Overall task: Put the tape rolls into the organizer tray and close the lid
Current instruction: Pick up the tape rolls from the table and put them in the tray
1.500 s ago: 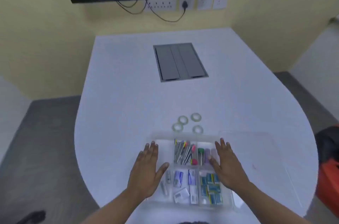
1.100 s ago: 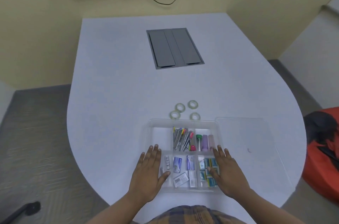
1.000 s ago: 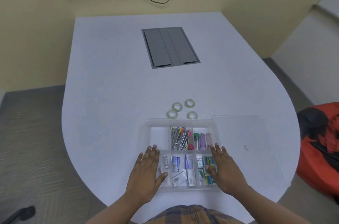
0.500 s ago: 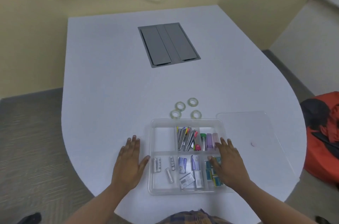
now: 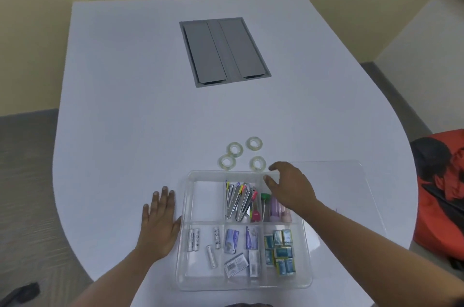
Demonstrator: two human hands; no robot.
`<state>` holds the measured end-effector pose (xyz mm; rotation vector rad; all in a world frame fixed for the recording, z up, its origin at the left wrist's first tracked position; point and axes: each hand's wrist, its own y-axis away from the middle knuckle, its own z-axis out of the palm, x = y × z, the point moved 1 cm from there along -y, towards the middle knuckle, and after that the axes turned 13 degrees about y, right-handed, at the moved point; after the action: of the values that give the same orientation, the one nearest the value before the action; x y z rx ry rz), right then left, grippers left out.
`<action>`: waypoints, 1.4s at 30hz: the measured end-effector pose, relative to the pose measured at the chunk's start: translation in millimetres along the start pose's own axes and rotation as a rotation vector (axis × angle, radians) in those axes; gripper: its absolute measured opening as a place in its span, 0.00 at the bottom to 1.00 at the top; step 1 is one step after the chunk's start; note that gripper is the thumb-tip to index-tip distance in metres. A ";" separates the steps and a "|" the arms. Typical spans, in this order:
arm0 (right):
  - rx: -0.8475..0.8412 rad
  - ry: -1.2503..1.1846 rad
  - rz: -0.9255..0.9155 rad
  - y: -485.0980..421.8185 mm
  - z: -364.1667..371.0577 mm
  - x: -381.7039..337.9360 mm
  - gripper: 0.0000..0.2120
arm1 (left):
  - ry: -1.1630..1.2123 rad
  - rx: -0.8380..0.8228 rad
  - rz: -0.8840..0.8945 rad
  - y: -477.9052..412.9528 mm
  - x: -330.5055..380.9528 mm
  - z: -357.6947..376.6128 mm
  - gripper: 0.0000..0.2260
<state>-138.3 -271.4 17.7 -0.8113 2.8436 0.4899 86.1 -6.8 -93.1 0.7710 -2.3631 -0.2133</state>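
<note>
Several clear tape rolls point(image 5: 235, 149) lie flat on the white table just beyond the clear organizer tray point(image 5: 184, 208). The tray's far-left compartment is bare; the others hold pens, batteries, small packets and boxes. The transparent lid point(image 5: 351, 188) lies flat on the table to the tray's right. My left hand point(image 5: 160, 221) rests palm down on the table, touching the tray's left wall. My right hand point(image 5: 291, 188) hovers over the tray's far-right corner, fingers spread, empty, its fingertips close to the nearest tape roll point(image 5: 258, 163).
A grey cable hatch point(image 5: 223, 51) is set into the table's middle. A red and black bag point(image 5: 442, 196) sits off the table's right edge. The table's rounded edge runs close to my body. A black cable hangs on the far wall.
My right hand lifted off the tray's near-right compartment and moved forward over the far-right corner toward the tape rolls. My left hand stays beside the tray. The camera tilted down.
</note>
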 end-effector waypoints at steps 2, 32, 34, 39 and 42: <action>-0.035 -0.017 0.023 -18.2 -1.1 -4.5 0.17 | -0.034 -0.001 0.003 2.0 2.5 0.1 0.41; 0.028 -0.027 -0.039 -36.9 -1.3 -67.6 0.21 | -0.057 -0.007 -0.010 6.8 16.7 -7.5 0.35; -0.012 -0.018 -0.166 -16.8 0.9 -81.5 0.21 | -0.060 -0.005 -0.010 6.9 15.3 -6.7 0.35; -0.192 0.221 -0.424 11.9 18.1 -106.0 0.22 | -0.082 -0.002 -0.004 5.7 11.8 -4.7 0.35; -0.303 0.445 -0.522 13.7 27.3 -119.0 0.19 | -0.083 0.005 -0.006 4.7 10.0 -3.4 0.35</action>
<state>-43.9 -192.9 22.5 -1.8578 2.7705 0.7402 79.7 -8.6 -83.6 0.7849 -2.4405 -0.2467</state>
